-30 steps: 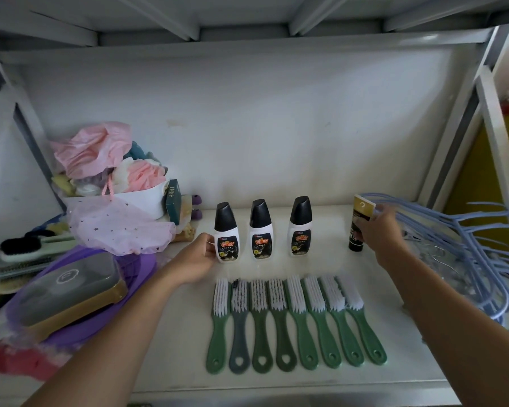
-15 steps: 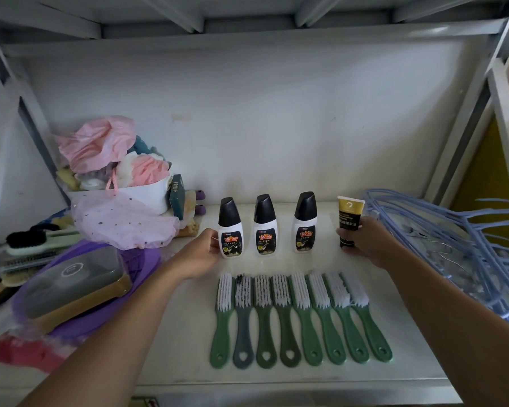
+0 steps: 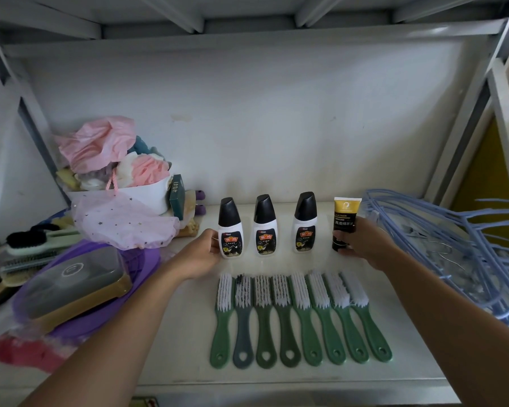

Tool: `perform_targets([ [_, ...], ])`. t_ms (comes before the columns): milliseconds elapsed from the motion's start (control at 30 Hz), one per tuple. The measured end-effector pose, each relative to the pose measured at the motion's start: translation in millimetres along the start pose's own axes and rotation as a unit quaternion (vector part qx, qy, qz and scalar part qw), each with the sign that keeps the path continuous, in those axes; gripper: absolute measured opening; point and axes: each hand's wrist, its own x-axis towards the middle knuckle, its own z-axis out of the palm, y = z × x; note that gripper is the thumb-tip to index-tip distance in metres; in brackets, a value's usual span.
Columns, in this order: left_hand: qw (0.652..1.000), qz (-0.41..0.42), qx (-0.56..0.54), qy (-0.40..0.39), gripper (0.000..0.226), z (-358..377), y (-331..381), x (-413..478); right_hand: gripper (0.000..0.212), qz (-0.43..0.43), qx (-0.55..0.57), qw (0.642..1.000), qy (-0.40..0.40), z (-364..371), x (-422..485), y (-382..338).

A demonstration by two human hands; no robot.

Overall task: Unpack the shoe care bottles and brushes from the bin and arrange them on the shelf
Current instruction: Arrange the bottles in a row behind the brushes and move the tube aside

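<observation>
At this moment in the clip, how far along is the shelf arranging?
Nearly finished, it seems. Done: eight brushes lie in a row at the front of the shelf, and three white bottles stand upright behind them. In hand: the right hand holds the gold-and-black tube upright at the row's end; the left hand touches the leftmost bottle. Left: letting go. The bin is out of view.

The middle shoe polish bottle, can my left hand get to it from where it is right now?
Probably yes. The left hand rests on the leftmost bottle, and the middle bottle stands just beside it with open shelf in front. The brushes lie flat, nearer you.
</observation>
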Motion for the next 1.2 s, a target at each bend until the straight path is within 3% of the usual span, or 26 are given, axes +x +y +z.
perform_targets([
  [400,1.000,0.007,0.015,-0.001,0.038,-0.9,-2.2,-0.3,0.007,-0.017,-0.052,0.998,-0.010,3.2,1.1,0.5],
  [733,0.999,0.005,0.033,0.004,0.038,3.3,3.9,-4.2,0.011,-0.004,-0.032,0.999,-0.011,2.4,0.2,0.0],
  [900,0.999,0.024,0.037,0.006,0.026,4.3,10.4,-7.6,0.008,-0.008,-0.024,0.999,-0.020,1.0,-0.4,1.7],
  [1200,1.000,0.006,0.018,0.003,0.035,4.1,4.4,-5.6,0.014,0.003,-0.015,0.999,-0.039,-0.3,2.8,4.2],
])
